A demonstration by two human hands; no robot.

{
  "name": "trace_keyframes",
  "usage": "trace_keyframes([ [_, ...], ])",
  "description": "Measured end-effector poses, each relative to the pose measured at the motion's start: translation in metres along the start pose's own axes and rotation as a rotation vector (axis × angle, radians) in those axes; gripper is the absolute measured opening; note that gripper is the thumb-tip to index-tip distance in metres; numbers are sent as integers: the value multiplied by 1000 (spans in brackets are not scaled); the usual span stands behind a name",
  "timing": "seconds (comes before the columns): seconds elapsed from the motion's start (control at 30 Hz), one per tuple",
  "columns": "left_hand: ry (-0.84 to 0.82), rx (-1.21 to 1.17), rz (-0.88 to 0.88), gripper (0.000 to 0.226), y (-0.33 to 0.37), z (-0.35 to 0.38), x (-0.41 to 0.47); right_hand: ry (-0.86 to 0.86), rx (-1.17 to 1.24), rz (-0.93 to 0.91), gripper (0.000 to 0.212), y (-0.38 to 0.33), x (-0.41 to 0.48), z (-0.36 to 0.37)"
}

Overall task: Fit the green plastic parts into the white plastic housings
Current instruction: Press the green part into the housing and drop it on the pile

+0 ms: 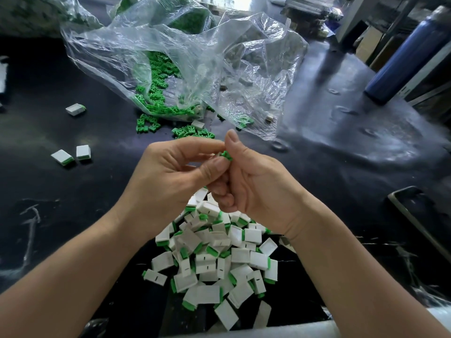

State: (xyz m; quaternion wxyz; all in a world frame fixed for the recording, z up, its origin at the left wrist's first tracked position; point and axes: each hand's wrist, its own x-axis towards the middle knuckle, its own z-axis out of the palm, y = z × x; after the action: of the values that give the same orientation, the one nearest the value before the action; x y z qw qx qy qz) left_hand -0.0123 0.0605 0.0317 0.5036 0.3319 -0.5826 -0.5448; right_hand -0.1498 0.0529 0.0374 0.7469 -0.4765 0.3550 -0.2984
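My left hand and my right hand meet above the table's middle. Between their fingertips sits a small green part, pinched by my right thumb and fingers, with my left thumb and forefinger curled against it. A faint pale edge shows inside my left fingers; I cannot tell if it is a housing. Below the hands lies a pile of white housings with green parts fitted. Loose green parts spill from a clear plastic bag beyond the hands.
Three fitted housings lie apart at the left. A blue bottle stands at the right back. A dark tray edge sits at the right. The black table is wet-looking and shiny.
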Motion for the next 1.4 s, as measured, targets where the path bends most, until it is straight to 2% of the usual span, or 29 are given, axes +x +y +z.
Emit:
trace_keyframes([
  [0.23, -50, 1, -4, 13, -2, -2, -1, 45, 0, 12, 52, 4, 1, 4],
  [0.4, -40, -31, -15, 18, -1, 2, -2, 3, 42, 31, 54, 2, 2, 3],
  [0.53, -10, -37, -47, 19, 0, 1, -1, -62, 75, 26, 42, -1, 0, 1],
  [0.6, -22, -50, -60, 15, 0, 0, -1, -51, 59, 23, 42, -1, 0, 0],
  [0.73, -19, -91, -99, 20, -1, -2, 0, 21, -1, 51, 41, -2, -1, -3],
  [0.87, 4, -85, -112, 22, 1, -3, 2, -14, -41, 37, 42, -1, -3, -4],
  [0.93, 1, -72, -114, 22, 2, -3, 1, -3, -90, 25, 52, 0, -2, -3],
  [1.0, 6, -67, -128, 22, 3, -3, 2, 37, -187, -4, 74, 0, -2, -2],
  [1.07, 5, -73, -138, 22, 4, -2, 2, 73, -290, -51, 83, 1, -2, 0],
  [1.17, 23, -113, -154, 21, 6, -1, 1, 115, -334, -81, 76, 3, -2, 4],
  [1.33, 105, -151, -173, 20, 3, 3, 0, 209, -284, -48, 43, 6, -1, 7],
  [1.4, 127, -160, -170, 22, 1, 3, 0, 220, -283, -40, 47, 5, -1, 9],
])
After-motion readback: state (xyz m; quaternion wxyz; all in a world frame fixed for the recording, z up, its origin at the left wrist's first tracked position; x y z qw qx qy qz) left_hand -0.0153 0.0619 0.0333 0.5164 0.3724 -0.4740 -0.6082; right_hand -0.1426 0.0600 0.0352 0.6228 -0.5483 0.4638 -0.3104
